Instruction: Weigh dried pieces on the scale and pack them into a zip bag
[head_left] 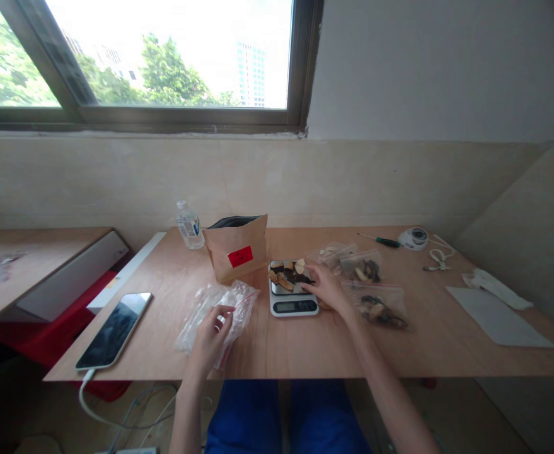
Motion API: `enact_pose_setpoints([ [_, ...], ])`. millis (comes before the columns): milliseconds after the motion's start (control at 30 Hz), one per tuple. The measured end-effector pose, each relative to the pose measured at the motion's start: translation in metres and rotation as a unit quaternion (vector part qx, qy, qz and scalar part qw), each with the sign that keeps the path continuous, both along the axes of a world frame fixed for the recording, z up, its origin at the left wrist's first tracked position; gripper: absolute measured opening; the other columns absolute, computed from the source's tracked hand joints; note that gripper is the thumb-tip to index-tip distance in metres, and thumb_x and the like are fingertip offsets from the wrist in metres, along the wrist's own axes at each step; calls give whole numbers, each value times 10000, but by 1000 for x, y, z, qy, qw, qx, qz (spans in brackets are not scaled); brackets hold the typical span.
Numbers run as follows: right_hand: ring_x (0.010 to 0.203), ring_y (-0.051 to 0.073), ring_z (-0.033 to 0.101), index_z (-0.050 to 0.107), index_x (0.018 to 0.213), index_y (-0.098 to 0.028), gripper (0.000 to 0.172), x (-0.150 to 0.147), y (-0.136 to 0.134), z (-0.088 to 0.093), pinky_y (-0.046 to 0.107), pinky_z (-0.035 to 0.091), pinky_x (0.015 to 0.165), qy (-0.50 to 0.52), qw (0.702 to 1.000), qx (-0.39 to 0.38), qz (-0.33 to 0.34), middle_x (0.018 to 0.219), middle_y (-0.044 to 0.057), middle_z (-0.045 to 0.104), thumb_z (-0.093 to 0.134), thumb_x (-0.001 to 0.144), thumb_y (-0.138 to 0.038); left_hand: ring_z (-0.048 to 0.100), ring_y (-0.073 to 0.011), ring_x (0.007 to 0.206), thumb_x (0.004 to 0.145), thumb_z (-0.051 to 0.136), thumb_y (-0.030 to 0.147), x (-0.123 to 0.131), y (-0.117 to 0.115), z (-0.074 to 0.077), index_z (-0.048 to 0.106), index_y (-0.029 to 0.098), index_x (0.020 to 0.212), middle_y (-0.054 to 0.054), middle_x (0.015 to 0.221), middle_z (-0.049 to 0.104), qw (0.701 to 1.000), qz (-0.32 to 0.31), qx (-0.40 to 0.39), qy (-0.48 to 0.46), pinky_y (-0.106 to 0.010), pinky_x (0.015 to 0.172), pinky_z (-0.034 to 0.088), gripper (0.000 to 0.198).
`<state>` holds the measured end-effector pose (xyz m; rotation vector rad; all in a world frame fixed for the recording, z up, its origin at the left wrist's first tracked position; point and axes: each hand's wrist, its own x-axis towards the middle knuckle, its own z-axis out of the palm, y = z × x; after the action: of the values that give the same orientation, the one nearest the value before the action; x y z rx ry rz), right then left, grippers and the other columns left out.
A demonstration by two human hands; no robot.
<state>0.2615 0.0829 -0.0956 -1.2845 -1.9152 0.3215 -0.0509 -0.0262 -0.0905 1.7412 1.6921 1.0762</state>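
Digital scale (294, 296), just one, stands mid-way along the wooden tabletop (290, 353), its display end toward the near edge and its long axis running away toward the wall (352, 183). Nearest, the left hand (209, 331) lies curled at clear bags (205, 297) too tangled to count, whether pinching one I cannot tell; farther in, the right hand (328, 289) bends its fingers to several dried slices (286, 275) atop the scale, its hold likewise unclear. Rightward lie at least three filled bags (383, 310), and beyond stand one paper pouch (229, 246) and one bottle (190, 228).
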Motion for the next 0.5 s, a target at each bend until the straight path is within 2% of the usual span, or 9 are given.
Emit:
enact_pose_setpoints([
  [100,1025,254,566,590,1050,-215,283,9,-9,0,431,446,893,-4,999,18,-35,1053,99,612,535,822,-375,551,-140,595,839,429,419,-1,0,-1,594,203,917,-32,844,606,1000,6,-3,-3,-286,582,473,282],
  [200,993,250,578,599,1017,-207,260,16,-19,-6,426,456,876,15,998,14,-61,1020,109,617,463,862,-365,546,-137,593,834,436,416,2,1,0,593,202,913,-36,876,610,1000,8,-2,-3,-287,581,474,276],
  [333,984,245,583,614,998,-214,249,10,-26,-13,434,450,885,16,999,-21,-39,997,88,646,456,863,-351,554,-135,602,837,437,401,8,0,3,593,204,915,-28,867,607,1000,3,2,-5,-283,589,470,263],
  [500,994,247,576,620,1004,-206,256,2,-34,-5,439,436,901,35,998,-38,-42,1020,93,642,461,865,-349,559,-137,609,837,437,396,11,-1,5,601,200,918,-28,854,607,1000,5,8,-8,-282,592,465,268],
])
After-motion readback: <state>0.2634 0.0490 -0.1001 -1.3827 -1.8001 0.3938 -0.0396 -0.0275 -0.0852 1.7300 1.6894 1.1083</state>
